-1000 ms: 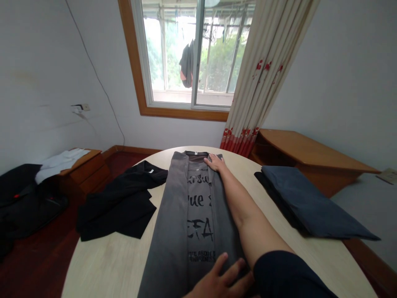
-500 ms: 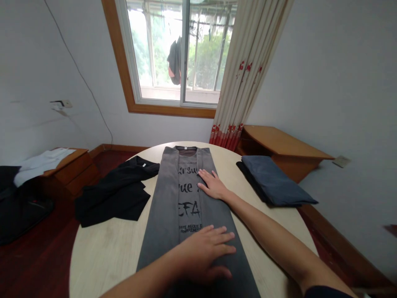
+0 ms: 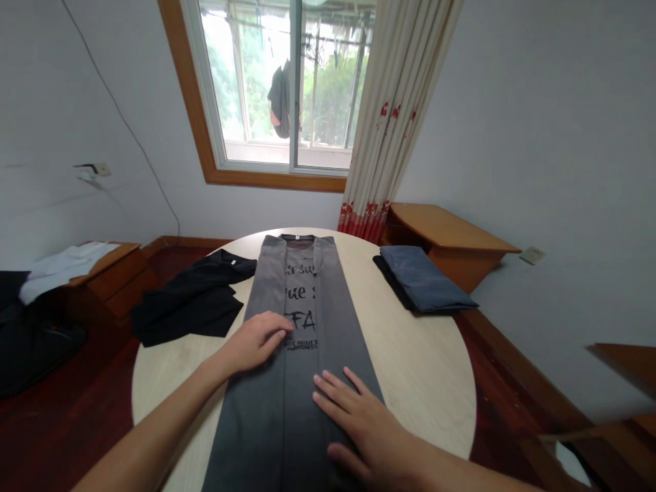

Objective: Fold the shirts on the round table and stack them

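Two grips (image 3: pixel 259 342) (image 3: pixel 363 420), gray shirt (image 3: pixel 298 386) beneath

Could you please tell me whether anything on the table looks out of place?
The black shirt left of the gray shirt looks askew: it lies unevenly and seems to reach past the edge of the table.
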`<state>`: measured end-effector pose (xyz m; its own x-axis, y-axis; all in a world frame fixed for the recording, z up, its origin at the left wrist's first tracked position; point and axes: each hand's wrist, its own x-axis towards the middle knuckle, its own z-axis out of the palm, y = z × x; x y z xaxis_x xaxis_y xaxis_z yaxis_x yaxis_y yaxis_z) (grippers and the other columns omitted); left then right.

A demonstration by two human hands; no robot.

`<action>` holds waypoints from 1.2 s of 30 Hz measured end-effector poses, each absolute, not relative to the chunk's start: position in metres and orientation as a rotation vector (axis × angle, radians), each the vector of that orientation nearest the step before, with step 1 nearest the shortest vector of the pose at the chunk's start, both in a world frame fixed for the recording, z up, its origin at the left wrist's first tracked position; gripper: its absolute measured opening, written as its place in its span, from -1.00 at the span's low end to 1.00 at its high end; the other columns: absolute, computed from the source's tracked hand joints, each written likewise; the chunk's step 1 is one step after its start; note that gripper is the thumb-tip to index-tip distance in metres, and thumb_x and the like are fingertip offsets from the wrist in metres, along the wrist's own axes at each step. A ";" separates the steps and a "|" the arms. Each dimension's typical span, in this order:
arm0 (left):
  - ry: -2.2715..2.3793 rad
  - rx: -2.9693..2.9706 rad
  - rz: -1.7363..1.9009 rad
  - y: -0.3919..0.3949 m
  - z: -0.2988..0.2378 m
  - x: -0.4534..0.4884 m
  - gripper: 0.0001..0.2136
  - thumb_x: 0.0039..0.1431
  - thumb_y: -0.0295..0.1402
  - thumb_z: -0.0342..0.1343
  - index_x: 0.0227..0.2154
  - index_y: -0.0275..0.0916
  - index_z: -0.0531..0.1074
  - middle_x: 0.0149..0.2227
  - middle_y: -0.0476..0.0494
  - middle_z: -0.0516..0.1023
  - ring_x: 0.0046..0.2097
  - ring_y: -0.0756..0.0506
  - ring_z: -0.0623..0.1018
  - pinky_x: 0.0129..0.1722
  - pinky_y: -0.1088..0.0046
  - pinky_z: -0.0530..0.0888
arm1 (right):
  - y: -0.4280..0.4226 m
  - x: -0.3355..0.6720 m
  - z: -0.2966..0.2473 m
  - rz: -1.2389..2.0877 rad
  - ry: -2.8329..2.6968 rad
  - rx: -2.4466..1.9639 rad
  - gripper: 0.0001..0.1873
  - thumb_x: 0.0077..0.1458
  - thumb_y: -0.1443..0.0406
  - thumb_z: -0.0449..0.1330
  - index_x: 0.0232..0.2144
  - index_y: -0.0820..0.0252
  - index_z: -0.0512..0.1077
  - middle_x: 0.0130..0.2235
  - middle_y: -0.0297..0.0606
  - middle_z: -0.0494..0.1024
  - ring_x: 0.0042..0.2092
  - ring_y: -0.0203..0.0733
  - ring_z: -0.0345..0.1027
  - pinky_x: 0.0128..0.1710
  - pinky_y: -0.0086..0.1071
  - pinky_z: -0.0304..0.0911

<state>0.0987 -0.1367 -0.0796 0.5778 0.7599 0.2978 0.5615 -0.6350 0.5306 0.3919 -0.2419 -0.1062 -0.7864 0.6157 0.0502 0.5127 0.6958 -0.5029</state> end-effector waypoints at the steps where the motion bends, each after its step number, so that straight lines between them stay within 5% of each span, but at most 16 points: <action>1: 1.111 2.432 0.701 -0.135 -0.083 0.088 -0.70 0.28 -0.37 -0.06 -0.11 -0.19 0.57 -0.02 -0.18 0.62 0.05 -0.18 0.53 0.15 0.23 0.40 | -0.244 0.393 -0.106 0.729 -2.691 -0.852 -0.19 0.20 0.08 0.21 0.42 -0.05 0.03 0.41 -0.13 0.09 0.42 0.12 -0.06 0.42 0.14 -0.29; 6: 1.362 2.432 0.581 -0.127 -0.096 0.037 -0.64 0.08 -0.47 -0.01 -0.14 -0.18 0.61 0.03 -0.17 0.60 0.09 -0.23 0.51 0.18 0.14 0.37 | -0.182 0.423 -0.117 0.520 -2.440 -1.042 -0.46 0.31 0.24 0.03 0.31 0.05 0.28 0.32 -0.07 0.30 0.35 0.05 0.14 0.35 0.19 -0.07; 10: 1.356 2.438 0.491 -0.128 -0.098 0.018 -0.62 0.08 -0.46 0.02 -0.07 -0.17 0.60 0.16 -0.18 0.53 0.21 -0.26 0.45 0.25 0.09 0.32 | -0.119 0.455 -0.124 0.336 -2.322 -1.236 -0.50 0.23 0.36 0.00 0.17 0.18 0.46 0.27 0.04 0.37 0.30 0.07 0.23 0.30 0.13 0.09; 17: 1.076 2.491 0.339 -0.152 -0.100 0.027 -0.57 0.19 -0.42 0.08 0.12 -0.07 0.49 0.32 -0.14 0.34 0.37 -0.26 0.25 0.39 -0.10 -0.02 | -0.133 0.459 -0.109 0.575 -2.601 -1.013 -0.55 0.16 0.32 0.17 0.10 -0.02 0.52 0.32 -0.12 0.31 0.39 0.13 0.05 0.34 0.25 -0.11; 25: 0.995 2.243 0.314 -0.190 -0.075 0.045 -0.62 0.30 -0.34 0.02 0.12 0.01 0.51 0.24 -0.04 0.44 0.31 -0.22 0.37 0.36 0.07 0.16 | -0.175 0.471 -0.094 0.812 -2.477 -0.972 -0.70 0.28 0.19 0.11 -0.08 -0.04 0.61 0.10 -0.13 0.57 0.21 0.03 0.37 0.31 0.18 -0.02; 28: 0.920 2.088 0.222 -0.204 -0.030 0.052 -0.68 0.26 -0.28 0.09 0.03 0.05 0.58 0.10 0.02 0.58 0.16 -0.24 0.53 0.25 0.16 0.36 | -0.190 0.474 -0.051 1.140 -2.529 -0.892 -0.69 0.29 0.11 0.11 -0.11 -0.04 0.63 0.00 -0.17 0.63 0.12 -0.03 0.45 0.27 -0.01 0.14; 31: 0.854 1.904 0.283 -0.190 0.009 0.060 -0.81 0.14 -0.21 0.24 -0.25 -0.09 0.68 -0.21 -0.08 0.70 -0.14 -0.29 0.66 -0.08 0.23 0.56 | -0.178 0.473 -0.009 1.466 -2.492 -0.847 -0.58 0.27 0.00 0.12 -0.20 0.11 0.65 -0.12 -0.12 0.66 -0.04 -0.03 0.52 0.10 -0.14 0.31; 34: 0.891 1.716 0.615 -0.143 0.013 0.069 -0.76 0.00 -0.14 0.31 -0.46 -0.23 0.62 -0.41 -0.13 0.64 -0.33 -0.23 0.61 -0.31 0.31 0.53 | -0.135 0.465 0.002 1.365 -2.141 -1.036 -0.51 0.07 -0.12 0.26 -0.38 0.20 0.59 -0.31 -0.15 0.63 -0.25 -0.06 0.48 -0.16 -0.23 0.39; 36: 1.080 1.512 0.987 -0.109 -0.006 0.075 -0.75 0.01 -0.15 0.30 -0.41 -0.26 0.58 -0.43 -0.12 0.61 -0.37 -0.15 0.55 -0.38 0.38 0.48 | -0.101 0.455 -0.011 1.193 -1.798 -1.221 -0.51 0.00 -0.13 0.29 -0.36 0.19 0.53 -0.32 -0.20 0.60 -0.26 -0.09 0.43 -0.22 -0.27 0.38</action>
<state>0.0750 -0.1091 -0.0062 0.2707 0.9604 0.0664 0.1521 -0.1108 0.9821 0.4553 -0.1013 -0.0114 -0.3547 0.9347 0.0223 0.3425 0.1521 -0.9271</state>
